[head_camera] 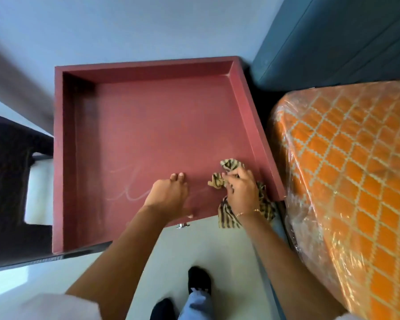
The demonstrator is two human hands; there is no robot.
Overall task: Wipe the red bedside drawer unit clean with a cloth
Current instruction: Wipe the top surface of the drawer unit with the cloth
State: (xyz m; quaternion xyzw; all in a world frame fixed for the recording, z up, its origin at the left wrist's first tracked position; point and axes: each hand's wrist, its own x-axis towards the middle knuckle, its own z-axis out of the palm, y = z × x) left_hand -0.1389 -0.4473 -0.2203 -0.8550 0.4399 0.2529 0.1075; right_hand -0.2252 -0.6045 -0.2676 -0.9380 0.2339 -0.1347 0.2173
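Head view, looking steeply down: the red bedside drawer unit (pixel 148 139) is seen from above, its square top recessed like a shallow tray with a raised rim on the far, left and right sides. It is set against a pale wall, and its front edge faces the person, slanting so the right corner lies farther up the picture than the left. No long axis can be made out, the top being roughly square. Pale swirled smears are seen on the near left part of the surface.

A striped tan and brown cloth (pixel 229 169) is bunched near the front right corner and trails over the front edge. It is gripped by the right hand (pixel 240 190), fingers curled into the fabric. The left hand (pixel 169 195) is laid on the surface just beside it, fingers straight, holding nothing.

A small metal knob (pixel 183 225) is seen below the front edge. An orange patterned mattress (pixel 346 172) wrapped in clear plastic lies just to the right.
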